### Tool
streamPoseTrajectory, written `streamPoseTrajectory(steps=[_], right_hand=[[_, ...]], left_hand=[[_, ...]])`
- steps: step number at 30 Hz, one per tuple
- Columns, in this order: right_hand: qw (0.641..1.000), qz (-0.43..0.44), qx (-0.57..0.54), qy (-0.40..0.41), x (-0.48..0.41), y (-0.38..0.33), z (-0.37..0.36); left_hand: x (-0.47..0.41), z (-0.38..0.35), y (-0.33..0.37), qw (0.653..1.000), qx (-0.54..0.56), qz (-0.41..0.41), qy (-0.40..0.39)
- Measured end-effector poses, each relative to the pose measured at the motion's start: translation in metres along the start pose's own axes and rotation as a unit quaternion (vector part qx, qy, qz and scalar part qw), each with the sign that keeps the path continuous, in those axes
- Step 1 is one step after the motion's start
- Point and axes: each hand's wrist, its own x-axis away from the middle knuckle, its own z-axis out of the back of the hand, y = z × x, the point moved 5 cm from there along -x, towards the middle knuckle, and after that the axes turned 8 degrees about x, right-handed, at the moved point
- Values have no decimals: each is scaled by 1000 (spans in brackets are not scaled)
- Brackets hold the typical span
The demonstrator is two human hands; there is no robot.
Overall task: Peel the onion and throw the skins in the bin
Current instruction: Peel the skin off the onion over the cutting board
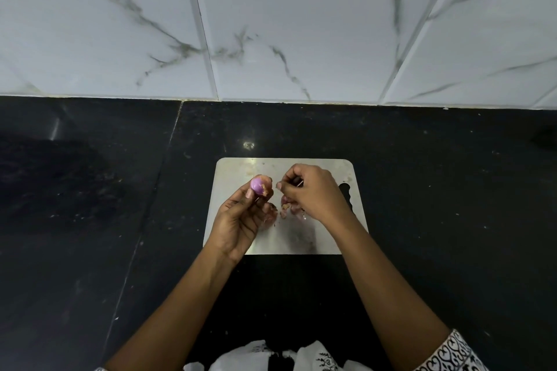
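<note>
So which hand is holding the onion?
The left hand, gripping the purple onion over the steel board; the right hand only pinches a thin pale sliver.

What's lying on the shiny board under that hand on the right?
Pinkish onion skins lie on the steel board, partly hidden beneath the right hand. How many, I cannot tell.

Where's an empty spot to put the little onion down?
Bare steel board along its far edge, and the near strip between the wrists. Black counter either side too. Crowded: the middle, skins between the left hand holding the onion and the right hand.
</note>
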Motion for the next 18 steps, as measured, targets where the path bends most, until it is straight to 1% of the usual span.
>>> streamPoseTrajectory(steps=[2, 6, 12, 18], right_hand=[[1000, 8, -22, -3, 4, -5, -1], [998, 23, 53, 7, 6, -16, -2], [998, 7, 15, -57, 0, -17, 0], [998, -1, 14, -63, 1, -21, 3]], left_hand=[[-2, 3, -1, 1000, 4, -7, 3], [-4, 6, -2, 1000, -1, -18, 10], [-1, 3, 7, 999, -11, -32, 15], [2, 1, 6, 999, -25, -21, 18]])
